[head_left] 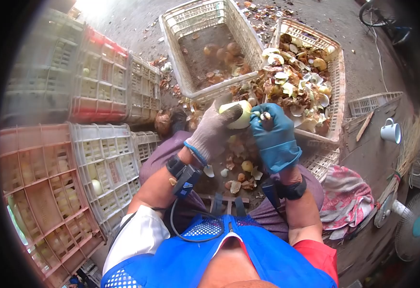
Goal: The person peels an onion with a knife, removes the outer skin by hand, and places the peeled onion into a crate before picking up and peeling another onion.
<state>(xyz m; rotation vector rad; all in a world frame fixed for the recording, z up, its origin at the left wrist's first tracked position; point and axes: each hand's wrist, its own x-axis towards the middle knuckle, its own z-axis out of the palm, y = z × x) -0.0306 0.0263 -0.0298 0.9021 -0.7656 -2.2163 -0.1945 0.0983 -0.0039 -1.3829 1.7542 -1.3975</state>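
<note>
Across our vest (210, 261) a cable (173, 223) loops up toward the left wrist; it could snag if we reach far, since the loop hangs slack. In front of us, at the middle of the view, our gloved left hand (210, 127) grips the pale onion (237, 116), with a good part of it bare. Our right hand (273, 137), in a blue glove, is curled closed at the onion's other end; whether it holds a blade, we cannot tell. If it does, a slip could nick the left fingers, because the two hands work so near. The onion looks smooth, so a loose grip could drop it into the scraps (241, 181) between our legs. To our left, crates (97, 104) stand stacked. Beyond the right hand, peelings (301, 81) pile high in a bin (336, 108); a knock could spill them. Farther off, a basket (249, 41) holds brown onions (227, 52).
</note>
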